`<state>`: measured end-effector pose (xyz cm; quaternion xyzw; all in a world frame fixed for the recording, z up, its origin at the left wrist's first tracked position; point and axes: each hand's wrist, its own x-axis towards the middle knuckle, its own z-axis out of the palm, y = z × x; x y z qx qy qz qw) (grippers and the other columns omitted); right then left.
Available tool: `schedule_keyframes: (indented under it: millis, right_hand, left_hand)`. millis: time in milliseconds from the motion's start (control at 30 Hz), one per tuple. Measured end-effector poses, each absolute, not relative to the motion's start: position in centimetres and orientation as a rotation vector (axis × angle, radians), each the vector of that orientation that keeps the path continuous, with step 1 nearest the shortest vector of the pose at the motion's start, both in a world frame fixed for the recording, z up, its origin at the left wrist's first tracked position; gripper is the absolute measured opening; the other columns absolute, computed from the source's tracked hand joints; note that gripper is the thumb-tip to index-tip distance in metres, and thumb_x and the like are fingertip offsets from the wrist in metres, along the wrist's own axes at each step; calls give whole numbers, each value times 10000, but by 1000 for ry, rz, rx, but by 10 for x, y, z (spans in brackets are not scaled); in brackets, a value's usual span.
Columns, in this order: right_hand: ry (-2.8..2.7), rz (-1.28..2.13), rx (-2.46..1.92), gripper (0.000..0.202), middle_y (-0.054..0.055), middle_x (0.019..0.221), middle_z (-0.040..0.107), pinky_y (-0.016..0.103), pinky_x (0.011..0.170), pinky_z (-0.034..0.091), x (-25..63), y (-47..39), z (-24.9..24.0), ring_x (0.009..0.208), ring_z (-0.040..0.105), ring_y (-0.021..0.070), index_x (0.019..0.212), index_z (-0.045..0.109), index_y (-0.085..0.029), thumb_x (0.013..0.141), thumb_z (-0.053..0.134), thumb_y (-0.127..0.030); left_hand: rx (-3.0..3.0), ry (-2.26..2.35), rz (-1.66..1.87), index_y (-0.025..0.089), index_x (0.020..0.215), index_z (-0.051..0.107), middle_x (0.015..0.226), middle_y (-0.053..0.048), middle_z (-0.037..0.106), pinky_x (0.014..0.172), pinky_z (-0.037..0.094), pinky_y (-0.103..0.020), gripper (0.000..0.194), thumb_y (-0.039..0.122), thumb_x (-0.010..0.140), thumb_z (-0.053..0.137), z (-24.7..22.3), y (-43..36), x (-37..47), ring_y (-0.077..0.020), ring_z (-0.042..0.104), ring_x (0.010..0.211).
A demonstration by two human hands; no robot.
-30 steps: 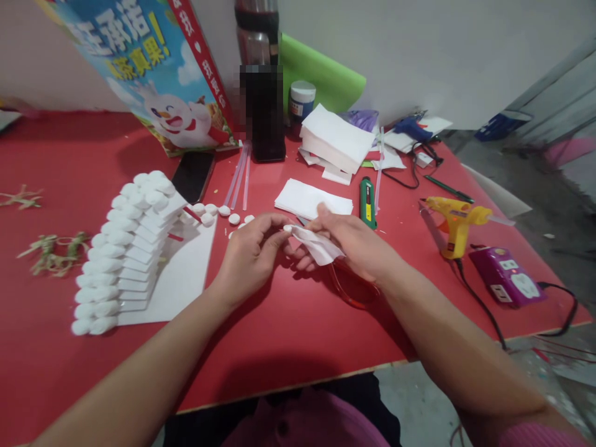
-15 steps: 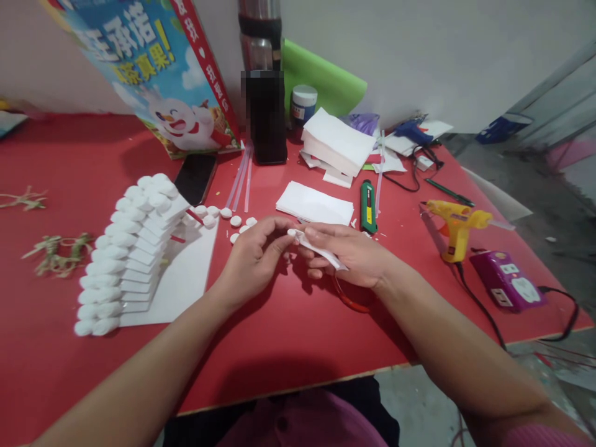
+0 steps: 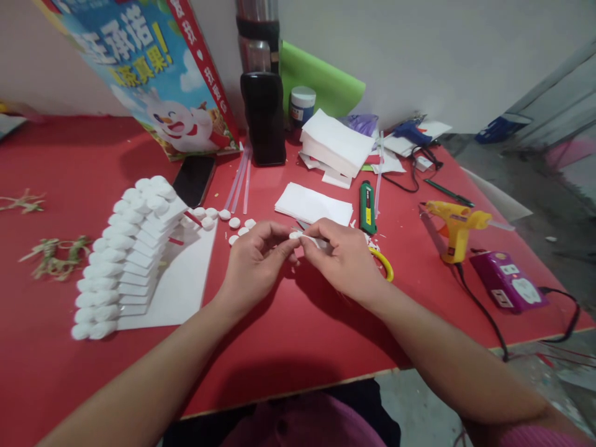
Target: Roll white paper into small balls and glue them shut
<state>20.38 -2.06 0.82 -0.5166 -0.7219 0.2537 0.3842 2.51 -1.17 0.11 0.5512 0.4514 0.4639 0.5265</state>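
Note:
My left hand (image 3: 257,261) pinches a small white puffy disc (image 3: 295,235) between thumb and fingers over the middle of the red table. Meeting it fingertip to fingertip, my right hand (image 3: 347,261) is closed on a white paper strip (image 3: 321,243), mostly covered by its fingers. The disc and the strip's end touch or nearly touch; which one is hard to see. Partly under my right hand lies a pair of scissors with a yellow handle (image 3: 385,264). Several loose white discs (image 3: 234,222) lie beyond my left hand.
At left, a fanned row of disc-tipped paper strips (image 3: 125,248) rests on a white sheet (image 3: 186,279). Beyond my hands are a paper stack (image 3: 316,203) and a green cutter (image 3: 367,208). A yellow glue gun (image 3: 454,230) and a purple power box (image 3: 507,282) stand at right.
My right hand has turned over, its back now upward, and its fingertips have come to the disc. More of the strip is covered, and the yellow scissor handle now shows beside the hand.

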Motion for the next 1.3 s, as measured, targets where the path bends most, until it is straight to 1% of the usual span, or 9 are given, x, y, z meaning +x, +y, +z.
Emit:
schedule_keyframes:
  millis: [133, 267, 367, 533, 633, 800, 1033, 1167, 1300]
  right_hand:
    - [-2007, 483, -1154, 139, 4, 760, 673, 265, 640, 400, 206, -23, 12, 665, 577, 134, 861, 641, -197, 990, 590, -213]
    - [-2150, 487, -1027, 127, 19, 791, 677, 269, 678, 419, 213, -22, 17, 706, 605, 144, 943, 661, -171, 1021, 562, -183]
    - [-2223, 492, -952, 144, 41, 839, 704, 279, 720, 432, 219, -20, 17, 766, 634, 161, 960, 662, -162, 1046, 548, -184]
    - [-2233, 527, -978, 182, 38, 802, 710, 285, 690, 414, 221, -18, 16, 734, 628, 165, 904, 676, -169, 1047, 579, -224]
    - [-2159, 628, -1046, 176, 20, 777, 706, 275, 684, 421, 221, -17, 16, 725, 628, 153, 879, 686, -178, 1030, 605, -219]
    - [-2060, 783, -1067, 162, 13, 834, 757, 277, 738, 468, 224, -13, 17, 773, 677, 151, 890, 704, -200, 1027, 618, -212]
    - [-2132, 690, -924, 129, 17, 867, 741, 279, 753, 478, 226, -12, 15, 798, 671, 152, 942, 698, -215, 1037, 610, -212]
    - [-2116, 666, -943, 160, 20, 845, 737, 280, 753, 475, 223, -13, 14, 786, 669, 149, 930, 702, -201, 1043, 588, -197]
    - [-2021, 705, -1087, 149, 32, 863, 754, 287, 735, 473, 218, -14, 12, 784, 676, 157, 937, 719, -189, 1028, 608, -230]
  left_hand:
    - [1301, 1003, 1124, 182, 836, 734, 755, -9, 777, 664, 621, -246, 110, 204, 809, 838, 6, -10, 21, -154, 745, 686]
    - [1305, 941, 1119, 184, 760, 756, 734, -10, 793, 674, 634, -267, 138, 132, 722, 878, 9, -7, 15, -175, 763, 679]
    - [1294, 974, 1065, 184, 740, 766, 730, -23, 804, 685, 638, -291, 133, 153, 708, 891, 8, -6, 12, -202, 780, 689]
    - [1464, 1129, 1003, 194, 741, 788, 756, -37, 812, 676, 595, -297, 97, 230, 748, 878, 6, -9, 11, -211, 763, 717]
    - [1612, 1197, 1003, 216, 788, 813, 773, -26, 813, 673, 567, -298, 55, 259, 803, 844, 9, -12, 13, -203, 739, 717]
    - [1662, 1101, 942, 247, 909, 853, 877, -32, 843, 793, 599, -320, 126, 284, 930, 735, 16, -10, 13, -217, 771, 823]
    - [1288, 909, 816, 198, 994, 869, 826, -86, 844, 791, 664, -375, 167, 293, 867, 819, 10, -2, 6, -267, 815, 811]
    - [1423, 940, 880, 221, 956, 877, 885, -73, 852, 840, 647, -367, 122, 288, 894, 796, 8, -2, 7, -259, 807, 864]
    - [1543, 1022, 966, 253, 975, 872, 984, -46, 855, 871, 613, -345, 129, 298, 925, 761, 7, -3, 9, -241, 787, 917]
